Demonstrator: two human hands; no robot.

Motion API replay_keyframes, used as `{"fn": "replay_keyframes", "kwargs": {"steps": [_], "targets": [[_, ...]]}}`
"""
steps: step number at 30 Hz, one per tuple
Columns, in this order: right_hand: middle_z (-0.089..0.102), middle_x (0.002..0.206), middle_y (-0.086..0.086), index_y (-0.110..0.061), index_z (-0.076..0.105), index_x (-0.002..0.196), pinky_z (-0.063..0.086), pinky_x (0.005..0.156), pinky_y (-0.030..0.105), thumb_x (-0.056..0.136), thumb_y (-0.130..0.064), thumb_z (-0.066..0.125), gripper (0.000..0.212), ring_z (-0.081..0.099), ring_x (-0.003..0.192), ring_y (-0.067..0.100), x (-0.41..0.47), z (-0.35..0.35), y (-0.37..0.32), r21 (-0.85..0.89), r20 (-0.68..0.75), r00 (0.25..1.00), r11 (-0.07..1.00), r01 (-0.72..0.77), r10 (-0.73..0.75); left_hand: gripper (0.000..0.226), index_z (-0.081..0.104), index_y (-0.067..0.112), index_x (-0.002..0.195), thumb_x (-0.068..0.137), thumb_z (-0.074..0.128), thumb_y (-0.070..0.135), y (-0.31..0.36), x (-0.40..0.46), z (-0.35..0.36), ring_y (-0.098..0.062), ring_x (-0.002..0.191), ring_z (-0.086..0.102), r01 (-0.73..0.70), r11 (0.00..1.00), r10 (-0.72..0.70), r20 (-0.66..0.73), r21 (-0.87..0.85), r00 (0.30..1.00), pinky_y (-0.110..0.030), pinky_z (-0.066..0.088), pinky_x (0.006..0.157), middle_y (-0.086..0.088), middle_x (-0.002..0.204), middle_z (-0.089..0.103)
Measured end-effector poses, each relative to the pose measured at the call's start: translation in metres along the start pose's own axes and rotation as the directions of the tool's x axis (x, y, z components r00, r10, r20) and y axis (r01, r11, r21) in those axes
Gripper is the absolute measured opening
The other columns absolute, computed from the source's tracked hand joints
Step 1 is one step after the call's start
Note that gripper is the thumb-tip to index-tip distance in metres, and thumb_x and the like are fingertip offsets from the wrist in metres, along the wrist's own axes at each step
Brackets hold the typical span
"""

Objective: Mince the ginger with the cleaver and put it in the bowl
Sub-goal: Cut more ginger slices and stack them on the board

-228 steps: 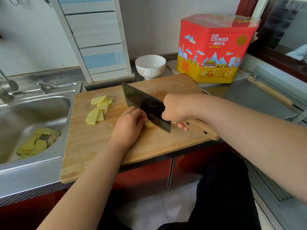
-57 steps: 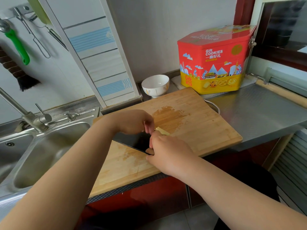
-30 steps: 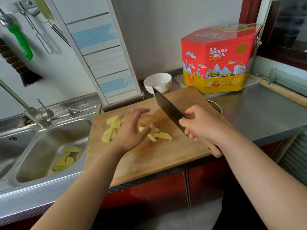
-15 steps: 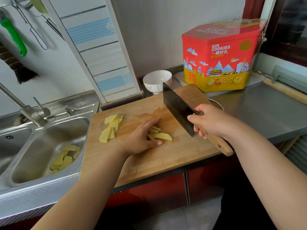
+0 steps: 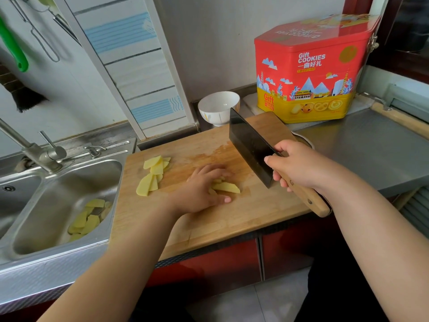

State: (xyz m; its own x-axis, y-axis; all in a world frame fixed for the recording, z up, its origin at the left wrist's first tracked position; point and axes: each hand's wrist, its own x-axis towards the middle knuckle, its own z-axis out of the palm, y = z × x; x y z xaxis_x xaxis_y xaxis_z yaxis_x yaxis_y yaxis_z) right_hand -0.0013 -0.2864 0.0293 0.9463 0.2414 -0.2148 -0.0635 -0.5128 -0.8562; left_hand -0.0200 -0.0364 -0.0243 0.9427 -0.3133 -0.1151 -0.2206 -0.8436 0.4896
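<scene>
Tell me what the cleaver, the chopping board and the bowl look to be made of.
Cleaver: dark, dull metal blade, likely steel; pale wooden handle with visible grain and rivets.
Chopping board: light wood or bamboo, matte, with strip lines and a damp stain.
Bowl: glossy white, probably glazed ceramic; plastic cannot be excluded.

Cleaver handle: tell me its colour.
Light wood handle with dark rivets, in the head view.
</scene>
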Motion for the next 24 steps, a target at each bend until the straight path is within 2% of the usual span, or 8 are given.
{"fn": "replay_keyframes", "kwargs": {"steps": [2,4,9,15,17,19,21,24], "targets": [[0.067,0.076,0.006,-0.016,0.044,0.139,0.050,0.050,0.028,0.099,-0.027,0.054,0.042,0.060,0.056,0.013,0.000,0.001,0.000,-0.002,-0.003,1.000,1.000,0.005,-0.005,0.035,0.054,0.046,0.116,0.083,0.066,0.050,0.007,0.005,0.003,-0.015,0.146,0.006,-0.020,0.995,0.021,-0.004,0.093,1.000,-0.054,0.012,0.115,0.015,0.154,0.024],[0.067,0.076,0.005,-0.017,0.043,0.140,0.050,0.050,0.028,0.099,-0.027,0.054,0.043,0.060,0.056,0.013,-0.001,0.001,0.000,0.002,-0.006,1.000,1.000,0.007,-0.007,0.023,0.059,0.044,0.106,0.084,0.066,0.046,0.007,0.008,0.003,-0.014,0.147,0.002,-0.023,0.995,0.024,-0.016,0.092,1.000,-0.057,0.008,0.116,0.016,0.154,0.024],[0.067,0.076,0.005,-0.017,0.042,0.142,0.049,0.049,0.027,0.099,-0.027,0.054,0.045,0.060,0.056,0.012,-0.001,0.002,0.000,-0.006,-0.009,1.000,1.000,0.008,-0.008,0.017,0.062,0.043,0.098,0.083,0.070,0.042,-0.007,0.000,-0.001,-0.015,0.147,0.003,-0.057,0.998,0.057,-0.014,-0.004,0.998,-0.059,0.012,0.116,0.016,0.152,0.026],[0.067,0.079,0.007,-0.017,0.041,0.141,0.048,0.048,0.027,0.099,-0.027,0.054,0.045,0.060,0.057,0.013,-0.002,0.005,-0.003,-0.018,0.000,1.000,1.000,0.016,-0.016,0.031,0.056,0.047,0.112,0.083,0.069,0.043,-0.009,-0.002,-0.008,-0.018,0.147,0.004,-0.030,0.999,0.030,0.009,0.037,1.000,-0.058,0.015,0.116,0.014,0.156,0.019],[0.068,0.081,0.007,-0.017,0.041,0.141,0.048,0.049,0.027,0.099,-0.027,0.054,0.045,0.060,0.058,0.013,-0.004,0.005,-0.004,-0.026,0.006,1.000,1.000,0.017,-0.017,0.047,0.048,0.051,0.118,0.077,0.071,0.052,-0.010,-0.002,-0.012,-0.019,0.145,0.013,-0.027,0.999,0.029,0.036,-0.043,0.999,-0.052,0.021,0.116,0.012,0.156,0.020],[0.068,0.081,0.007,-0.017,0.041,0.140,0.048,0.049,0.027,0.099,-0.027,0.055,0.044,0.060,0.058,0.013,-0.005,0.005,-0.005,-0.031,0.006,1.000,0.999,0.020,-0.019,0.060,0.041,0.051,0.129,0.077,0.069,0.057,-0.013,-0.004,-0.017,-0.014,0.141,0.028,-0.018,0.976,0.022,0.017,-0.216,1.000,-0.045,0.029,0.115,0.011,0.153,0.028],[0.068,0.081,0.007,-0.018,0.041,0.139,0.049,0.049,0.027,0.099,-0.027,0.055,0.044,0.060,0.057,0.012,-0.005,0.005,-0.006,-0.032,0.003,1.000,0.999,0.017,-0.017,0.050,0.041,0.046,0.135,0.090,0.061,0.039,-0.021,-0.004,-0.022,-0.007,0.136,0.037,-0.008,0.955,-0.003,-0.035,-0.298,0.999,-0.040,0.033,0.114,0.015,0.147,0.039],[0.068,0.080,0.007,-0.018,0.041,0.140,0.049,0.050,0.027,0.099,-0.027,0.055,0.044,0.060,0.057,0.013,-0.005,0.005,-0.006,-0.035,-0.001,1.000,0.999,0.011,-0.011,0.046,0.053,0.036,0.130,0.094,0.054,0.007,-0.032,-0.003,-0.031,-0.004,0.125,0.047,0.029,0.994,-0.034,-0.052,-0.106,0.998,-0.034,0.040,0.109,0.016,0.137,0.048]]}}
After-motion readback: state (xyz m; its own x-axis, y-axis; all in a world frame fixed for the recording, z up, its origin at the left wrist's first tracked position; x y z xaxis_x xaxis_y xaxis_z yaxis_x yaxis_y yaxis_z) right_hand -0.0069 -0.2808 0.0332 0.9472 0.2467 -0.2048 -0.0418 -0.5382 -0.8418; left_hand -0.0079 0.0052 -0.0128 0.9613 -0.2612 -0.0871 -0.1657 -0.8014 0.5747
